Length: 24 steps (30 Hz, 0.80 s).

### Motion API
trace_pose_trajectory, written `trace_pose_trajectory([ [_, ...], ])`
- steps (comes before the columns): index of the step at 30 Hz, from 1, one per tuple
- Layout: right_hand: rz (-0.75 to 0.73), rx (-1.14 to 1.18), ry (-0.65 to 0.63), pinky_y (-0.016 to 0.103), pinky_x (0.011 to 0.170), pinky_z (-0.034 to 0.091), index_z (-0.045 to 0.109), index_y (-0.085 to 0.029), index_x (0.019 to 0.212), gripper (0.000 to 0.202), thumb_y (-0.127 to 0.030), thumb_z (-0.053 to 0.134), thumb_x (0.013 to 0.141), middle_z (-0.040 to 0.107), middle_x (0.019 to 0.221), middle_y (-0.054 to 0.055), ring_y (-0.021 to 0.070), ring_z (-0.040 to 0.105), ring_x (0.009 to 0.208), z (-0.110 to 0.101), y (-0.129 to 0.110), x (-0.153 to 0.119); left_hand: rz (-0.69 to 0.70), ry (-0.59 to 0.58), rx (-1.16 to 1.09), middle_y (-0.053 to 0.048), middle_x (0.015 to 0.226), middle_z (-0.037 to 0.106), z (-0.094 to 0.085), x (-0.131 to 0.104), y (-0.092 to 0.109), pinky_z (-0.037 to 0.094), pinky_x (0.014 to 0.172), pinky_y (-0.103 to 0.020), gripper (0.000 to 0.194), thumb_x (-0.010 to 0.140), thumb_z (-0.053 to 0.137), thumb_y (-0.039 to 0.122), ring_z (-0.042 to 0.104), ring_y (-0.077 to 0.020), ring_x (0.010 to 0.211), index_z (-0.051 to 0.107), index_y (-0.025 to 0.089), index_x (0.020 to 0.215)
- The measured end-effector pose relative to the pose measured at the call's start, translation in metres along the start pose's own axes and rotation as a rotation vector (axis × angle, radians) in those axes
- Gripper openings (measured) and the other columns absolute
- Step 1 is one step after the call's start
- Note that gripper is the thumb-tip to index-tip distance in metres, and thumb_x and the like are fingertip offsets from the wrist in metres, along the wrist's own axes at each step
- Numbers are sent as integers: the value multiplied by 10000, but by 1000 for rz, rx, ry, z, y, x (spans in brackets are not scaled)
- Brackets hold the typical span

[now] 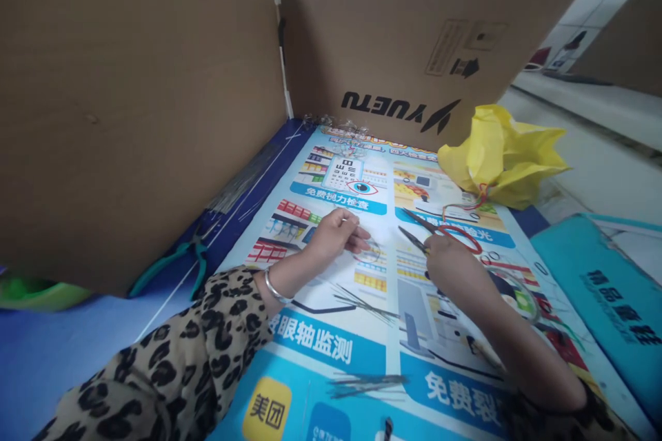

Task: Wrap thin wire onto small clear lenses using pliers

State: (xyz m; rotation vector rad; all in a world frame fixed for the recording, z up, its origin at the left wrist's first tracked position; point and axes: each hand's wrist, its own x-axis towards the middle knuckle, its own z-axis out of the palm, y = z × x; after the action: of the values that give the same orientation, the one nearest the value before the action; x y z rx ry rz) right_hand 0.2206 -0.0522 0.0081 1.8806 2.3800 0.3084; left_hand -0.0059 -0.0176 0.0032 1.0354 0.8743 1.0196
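Observation:
My right hand (458,272) grips a pair of scissors (416,242) with red handles. Their dark blades are spread apart and point left toward my other hand. My left hand (338,233) is closed, thumb and fingers pinched together. A thin wire loop (373,253) shows faintly at its fingertips. Below that hand lies a loose bunch of thin cut wires (365,304) on the printed poster sheet (338,282). Closer to me is a second bunch of thin wires (368,384).
Cardboard panels (155,83) stand at the left and back. Teal-handled pliers (173,263) lie left, near more wires (235,186). Tangled wire pieces (344,141) sit at the back. A yellow crumpled bag (491,158) and a turquoise box (605,310) are on the right.

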Motion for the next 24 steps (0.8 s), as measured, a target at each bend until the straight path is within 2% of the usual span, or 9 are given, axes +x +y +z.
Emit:
trace_pose_trajectory([
  [3,82,140,-84,274,683,385,613,-139,933,282,-91,404,749,615,880,118,203,553,836,-9,-2,2,26,-19,6,-26,676,655,2,-1,0,464,450,-200,145,825,495,295,624,-119,516,431,174,778],
  [7,39,266,-144,272,775,365,609,-153,932,276,-109,402,756,601,934,101,204,523,925,-17,-7,2,71,7,8,-20,665,641,2,-2,2,459,456,-191,125,831,481,270,613,-107,508,431,169,776],
  [13,154,240,-155,285,677,348,556,-168,857,145,-204,432,792,578,859,87,209,522,833,-8,-12,2,79,18,20,-25,679,636,-1,-2,0,448,444,-183,142,826,490,289,614,-109,512,437,167,776],
  [16,140,210,-63,283,699,337,533,-142,860,131,-204,423,825,566,887,111,208,510,851,-5,-20,1,81,15,19,-16,664,633,-1,-2,-1,448,436,-184,144,825,491,293,608,-108,500,436,169,776],
  [20,162,226,36,273,640,320,509,-146,902,174,-249,372,875,561,822,87,190,507,769,-3,-30,-1,61,5,4,-6,649,627,0,-2,0,472,439,-214,136,821,491,284,596,-108,481,433,171,771],
  [24,-4,98,212,299,697,298,546,-147,874,145,-238,438,839,545,844,97,216,466,834,1,-32,-3,22,14,-3,-3,627,627,2,-2,3,476,442,-225,155,808,512,285,591,-110,462,415,175,759],
])
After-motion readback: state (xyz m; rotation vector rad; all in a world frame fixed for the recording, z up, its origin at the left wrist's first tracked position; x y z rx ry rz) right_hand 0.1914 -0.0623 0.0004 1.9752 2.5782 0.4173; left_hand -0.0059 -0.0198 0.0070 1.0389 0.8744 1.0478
